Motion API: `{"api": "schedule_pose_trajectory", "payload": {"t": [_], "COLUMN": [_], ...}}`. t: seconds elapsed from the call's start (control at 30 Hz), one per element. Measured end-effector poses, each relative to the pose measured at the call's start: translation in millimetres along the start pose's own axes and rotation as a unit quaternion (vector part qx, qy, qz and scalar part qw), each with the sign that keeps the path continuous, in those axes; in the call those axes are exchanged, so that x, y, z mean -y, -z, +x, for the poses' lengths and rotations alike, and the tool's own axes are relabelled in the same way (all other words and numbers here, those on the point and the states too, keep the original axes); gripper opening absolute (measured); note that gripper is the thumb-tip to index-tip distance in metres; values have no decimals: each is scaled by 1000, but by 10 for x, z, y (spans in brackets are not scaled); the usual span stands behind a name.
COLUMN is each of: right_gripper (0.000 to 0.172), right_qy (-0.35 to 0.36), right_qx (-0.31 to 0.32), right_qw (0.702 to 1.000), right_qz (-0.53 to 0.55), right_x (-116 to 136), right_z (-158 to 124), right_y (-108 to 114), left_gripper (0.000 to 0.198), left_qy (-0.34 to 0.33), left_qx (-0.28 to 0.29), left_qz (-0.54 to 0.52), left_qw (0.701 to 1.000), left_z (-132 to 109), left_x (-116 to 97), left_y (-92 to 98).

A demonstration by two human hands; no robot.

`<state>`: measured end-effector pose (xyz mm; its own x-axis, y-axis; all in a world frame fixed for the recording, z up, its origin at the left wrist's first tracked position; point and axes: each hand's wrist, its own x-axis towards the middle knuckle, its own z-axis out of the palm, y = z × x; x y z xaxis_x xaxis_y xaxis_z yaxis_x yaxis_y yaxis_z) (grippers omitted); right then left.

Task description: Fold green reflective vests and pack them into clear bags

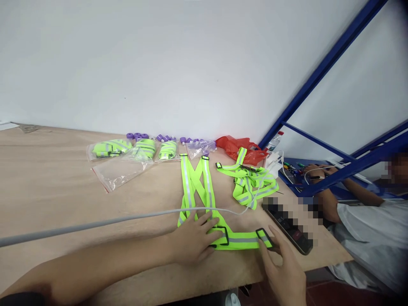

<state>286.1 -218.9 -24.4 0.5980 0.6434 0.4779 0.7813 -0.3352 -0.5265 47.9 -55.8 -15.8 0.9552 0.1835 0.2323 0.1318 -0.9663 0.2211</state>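
Observation:
A neon-yellow reflective harness (207,182) with grey stripes lies on the table, its two shoulder straps crossing and black buckles at the strap ends. Over its waist part rests my left hand (196,238), flat with fingers spread, beside a black buckle (227,236). My right hand (283,267) pinches the right end of the waist strap between thumb and fingers, at another black slider buckle (264,238). A second reflective harness (251,187) lies tangled to the right. A white cable (153,216) runs across, in front of the harness.
Clear bags with rolled yellow straps (113,148) lie at the back left, near purple rolls (137,136). Behind the tangled harness are a red plastic bag (239,148) and a bottle (276,142). A phone (288,227) lies at the right; a person (376,229) sits beyond the blue frame (318,68).

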Motion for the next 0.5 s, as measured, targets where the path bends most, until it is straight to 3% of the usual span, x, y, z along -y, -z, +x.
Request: {"api": "schedule_pose_trajectory", "payload": {"t": [0.1, 0.2, 0.37, 0.5], "right_gripper": [60, 51, 43, 41], "right_qy": [-49, -57, 8, 46], "right_qx": [-41, -20, 77, 85], "right_qw": [993, 982, 985, 987], "right_qz": [104, 179, 157, 126], "right_x": [114, 156, 36, -84], "right_z": [9, 34, 47, -9], "right_y": [-13, -52, -107, -124], "left_gripper": [43, 42, 43, 43], "left_qy": [2, 5, 6, 6], "left_qx": [-3, -8, -6, -7], "left_qz": [15, 24, 27, 27], "left_qw": [1000, 1000, 1000, 1000], "left_z": [31, 60, 65, 56], "left_x": [3, 8, 8, 7], "left_y": [-16, -20, -19, -15]}}
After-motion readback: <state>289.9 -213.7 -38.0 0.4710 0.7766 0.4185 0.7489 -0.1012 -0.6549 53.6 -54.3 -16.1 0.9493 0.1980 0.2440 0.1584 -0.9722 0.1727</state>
